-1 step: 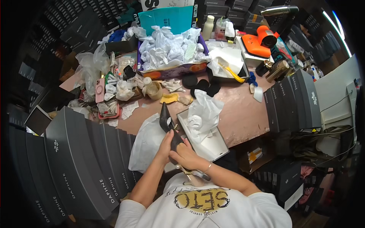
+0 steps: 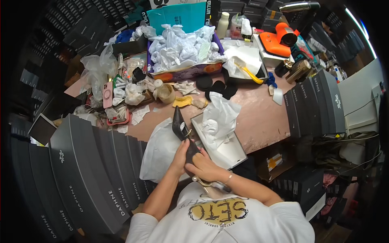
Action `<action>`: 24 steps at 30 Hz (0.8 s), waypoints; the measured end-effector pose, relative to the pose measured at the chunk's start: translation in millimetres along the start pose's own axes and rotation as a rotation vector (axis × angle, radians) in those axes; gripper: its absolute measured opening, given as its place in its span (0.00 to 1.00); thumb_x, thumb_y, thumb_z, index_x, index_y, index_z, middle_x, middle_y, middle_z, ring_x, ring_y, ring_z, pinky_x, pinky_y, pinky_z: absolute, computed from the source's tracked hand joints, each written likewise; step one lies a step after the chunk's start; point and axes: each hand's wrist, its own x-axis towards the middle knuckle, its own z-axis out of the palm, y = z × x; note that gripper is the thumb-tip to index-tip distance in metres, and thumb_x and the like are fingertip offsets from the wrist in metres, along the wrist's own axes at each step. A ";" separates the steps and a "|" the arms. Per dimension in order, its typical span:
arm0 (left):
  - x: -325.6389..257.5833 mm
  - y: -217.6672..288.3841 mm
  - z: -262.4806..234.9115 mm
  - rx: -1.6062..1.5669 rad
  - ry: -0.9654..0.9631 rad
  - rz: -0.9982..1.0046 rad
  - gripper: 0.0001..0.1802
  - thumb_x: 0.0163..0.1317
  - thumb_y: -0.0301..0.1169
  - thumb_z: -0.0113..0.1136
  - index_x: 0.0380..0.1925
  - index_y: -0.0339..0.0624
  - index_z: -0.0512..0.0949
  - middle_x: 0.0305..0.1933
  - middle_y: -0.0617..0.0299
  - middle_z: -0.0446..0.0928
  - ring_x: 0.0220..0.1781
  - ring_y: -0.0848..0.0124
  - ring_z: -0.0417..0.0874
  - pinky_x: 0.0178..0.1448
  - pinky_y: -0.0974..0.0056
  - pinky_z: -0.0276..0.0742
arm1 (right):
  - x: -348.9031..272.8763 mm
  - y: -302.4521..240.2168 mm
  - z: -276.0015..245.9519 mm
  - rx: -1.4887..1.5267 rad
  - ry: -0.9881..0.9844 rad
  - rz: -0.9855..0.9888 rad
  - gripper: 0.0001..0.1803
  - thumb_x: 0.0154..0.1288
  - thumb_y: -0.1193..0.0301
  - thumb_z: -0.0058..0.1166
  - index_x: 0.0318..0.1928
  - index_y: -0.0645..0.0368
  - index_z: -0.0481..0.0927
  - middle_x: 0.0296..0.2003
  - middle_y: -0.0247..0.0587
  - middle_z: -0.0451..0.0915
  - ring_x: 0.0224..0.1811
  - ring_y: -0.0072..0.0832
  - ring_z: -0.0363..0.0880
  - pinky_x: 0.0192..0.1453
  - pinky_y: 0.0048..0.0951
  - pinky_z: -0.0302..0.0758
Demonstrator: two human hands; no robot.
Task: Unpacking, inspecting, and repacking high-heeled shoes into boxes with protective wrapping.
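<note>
Both hands are on a black pointed shoe (image 2: 179, 121) with gold-coloured metal trim, its toe aimed away from me. My left hand (image 2: 181, 157) is closed along the shoe's left side, thumb on top. My right hand (image 2: 204, 166) is closed over the rear part, with curled fingers hiding much of it. Below the right wrist, a light strip with a gold and pearl-like piece (image 2: 197, 179) is partly covered. Beside the shoe on the right lies an open shoe box (image 2: 231, 156) with crumpled white tissue paper (image 2: 221, 115). A white sheet (image 2: 156, 148) spreads to the left.
Stacks of dark shoe boxes flank me on the left (image 2: 87, 162) and right (image 2: 320, 109). Behind the shoe stand a purple carton (image 2: 178, 76) of crumpled paper, black round pads (image 2: 221, 90), a jar (image 2: 165, 95) and an orange device (image 2: 275, 44).
The whole view has shifted slightly. Both hands keep the same hold on the shoe.
</note>
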 end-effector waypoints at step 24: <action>-53.6 -48.2 24.8 -0.337 -0.036 -0.036 0.27 0.60 0.19 0.52 0.60 0.44 0.61 0.51 0.56 0.74 0.49 0.62 0.79 0.51 0.52 0.80 | -15.0 23.9 -74.6 0.433 0.268 0.007 0.22 0.56 0.80 0.55 0.54 0.58 0.73 0.44 0.39 0.76 0.43 0.29 0.76 0.47 0.28 0.75</action>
